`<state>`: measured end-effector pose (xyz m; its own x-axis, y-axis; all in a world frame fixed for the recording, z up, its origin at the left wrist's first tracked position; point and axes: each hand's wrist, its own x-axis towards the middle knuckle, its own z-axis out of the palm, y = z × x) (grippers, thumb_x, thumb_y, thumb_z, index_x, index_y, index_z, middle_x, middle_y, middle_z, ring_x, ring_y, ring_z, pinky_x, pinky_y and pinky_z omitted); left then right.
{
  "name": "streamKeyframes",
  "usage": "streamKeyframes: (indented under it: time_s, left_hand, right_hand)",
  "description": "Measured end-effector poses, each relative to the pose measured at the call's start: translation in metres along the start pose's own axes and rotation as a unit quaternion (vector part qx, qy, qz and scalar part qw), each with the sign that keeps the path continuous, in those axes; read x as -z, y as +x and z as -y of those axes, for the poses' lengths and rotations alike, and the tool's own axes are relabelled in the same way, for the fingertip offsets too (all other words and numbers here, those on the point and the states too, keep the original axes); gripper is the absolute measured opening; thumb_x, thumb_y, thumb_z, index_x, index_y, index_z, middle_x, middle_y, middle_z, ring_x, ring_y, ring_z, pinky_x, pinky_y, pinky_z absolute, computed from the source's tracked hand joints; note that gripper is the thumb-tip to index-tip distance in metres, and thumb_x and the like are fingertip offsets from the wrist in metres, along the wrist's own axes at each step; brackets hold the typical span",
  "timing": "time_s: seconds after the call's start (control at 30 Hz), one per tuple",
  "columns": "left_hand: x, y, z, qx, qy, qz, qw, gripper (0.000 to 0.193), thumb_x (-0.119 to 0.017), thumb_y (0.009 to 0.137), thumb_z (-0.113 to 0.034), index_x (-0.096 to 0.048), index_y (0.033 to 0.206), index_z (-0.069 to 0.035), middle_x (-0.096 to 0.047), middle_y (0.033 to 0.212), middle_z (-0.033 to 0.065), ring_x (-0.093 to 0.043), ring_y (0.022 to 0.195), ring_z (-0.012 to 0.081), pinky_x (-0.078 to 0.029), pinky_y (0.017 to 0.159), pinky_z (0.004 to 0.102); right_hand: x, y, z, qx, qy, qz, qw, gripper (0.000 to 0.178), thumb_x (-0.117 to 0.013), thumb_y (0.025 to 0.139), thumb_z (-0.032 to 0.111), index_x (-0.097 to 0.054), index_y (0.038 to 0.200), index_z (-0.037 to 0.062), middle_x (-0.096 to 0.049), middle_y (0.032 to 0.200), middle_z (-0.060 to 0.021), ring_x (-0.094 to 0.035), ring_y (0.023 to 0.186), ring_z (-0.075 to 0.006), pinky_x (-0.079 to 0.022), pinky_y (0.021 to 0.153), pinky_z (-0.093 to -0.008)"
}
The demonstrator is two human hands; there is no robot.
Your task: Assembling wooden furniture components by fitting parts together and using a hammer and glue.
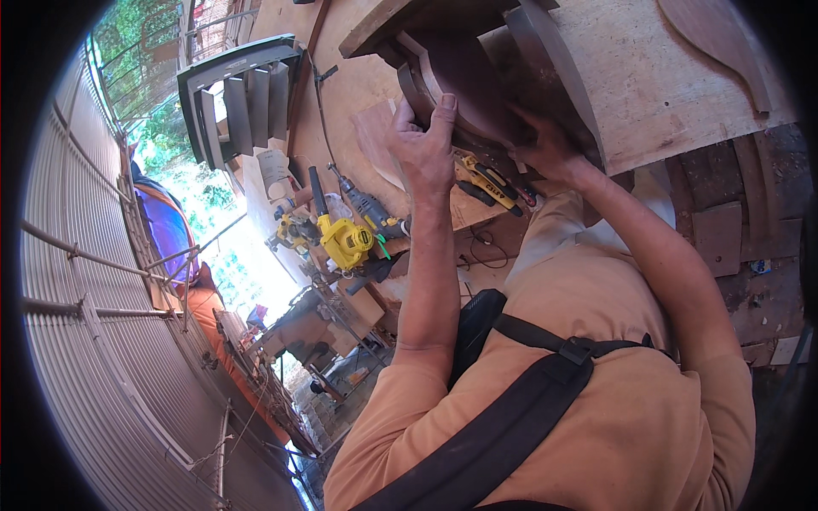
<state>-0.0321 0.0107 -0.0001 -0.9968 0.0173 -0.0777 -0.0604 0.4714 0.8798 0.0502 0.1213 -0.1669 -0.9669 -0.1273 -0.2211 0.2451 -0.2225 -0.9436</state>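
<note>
A dark brown curved wooden workpiece [481, 94], built of bent panels, sits on the workbench [656, 128] in front of me. My left hand [426, 149] is closed on its near left edge, thumb on top and fingers curled behind the rim. My right hand [550, 149] is closed round its near right side, and shadow partly hides those fingers. Below the workpiece, between my forearms, lies a yellow and black hand tool [492, 183] at the bench edge.
To the left are a yellow blower [346, 244] and a grey corded power tool [365, 204]. Beyond them stands a dark slatted wooden frame [247, 102]. A curved flat board [720, 47] lies on the far right. Wood offcuts [716, 238] are stacked below the bench's right edge.
</note>
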Motion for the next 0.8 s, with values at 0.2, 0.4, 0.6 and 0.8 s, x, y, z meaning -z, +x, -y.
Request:
streamKeyframes:
  time_s: [0.2, 0.4, 0.6, 0.8]
  left_hand:
    - [0.002, -0.001, 0.000, 0.008, 0.002, 0.004, 1.000, 0.024, -0.071, 0.091, -0.011, -0.065, 0.108, 0.004, -0.067, 0.092, 0.0039, -0.058, 0.080, 0.0083, -0.048, 0.071, 0.0233]
    - [0.000, -0.001, -0.005, 0.013, -0.013, 0.010, 1.000, 0.025, -0.071, 0.091, -0.011, -0.065, 0.111, 0.005, -0.068, 0.095, 0.0051, -0.060, 0.082, 0.0094, -0.049, 0.075, 0.0241]
    - [0.002, -0.002, 0.000, 0.017, -0.035, 0.013, 0.999, 0.026, -0.070, 0.091, -0.009, -0.064, 0.113, 0.004, -0.068, 0.097, 0.0050, -0.060, 0.084, 0.0094, -0.049, 0.077, 0.0239]
    - [0.002, -0.003, 0.001, 0.025, -0.034, 0.011, 0.999, 0.024, -0.070, 0.092, -0.010, -0.065, 0.112, 0.004, -0.068, 0.097, 0.0041, -0.059, 0.084, 0.0088, -0.048, 0.077, 0.0232]
  right_hand:
    - [0.000, -0.001, 0.004, -0.012, -0.030, 0.004, 0.999, 0.080, -0.069, 0.075, -0.002, -0.039, 0.148, 0.0047, -0.058, 0.132, -0.0187, -0.055, 0.118, -0.0197, -0.042, 0.104, -0.0306]
    - [-0.001, -0.003, 0.005, 0.014, -0.076, -0.025, 0.997, 0.079, -0.069, 0.075, -0.001, -0.039, 0.148, 0.0052, -0.058, 0.133, -0.0186, -0.055, 0.119, -0.0207, -0.041, 0.104, -0.0312]
    - [0.002, -0.003, 0.012, -0.011, -0.020, 0.007, 1.000, 0.078, -0.069, 0.076, 0.002, -0.039, 0.148, 0.0066, -0.058, 0.133, -0.0198, -0.055, 0.119, -0.0212, -0.041, 0.105, -0.0314]
    - [0.000, -0.003, 0.009, -0.009, -0.012, -0.003, 1.000, 0.080, -0.069, 0.076, 0.002, -0.039, 0.149, 0.0076, -0.061, 0.128, -0.0168, -0.059, 0.108, -0.0169, -0.045, 0.098, -0.0294]
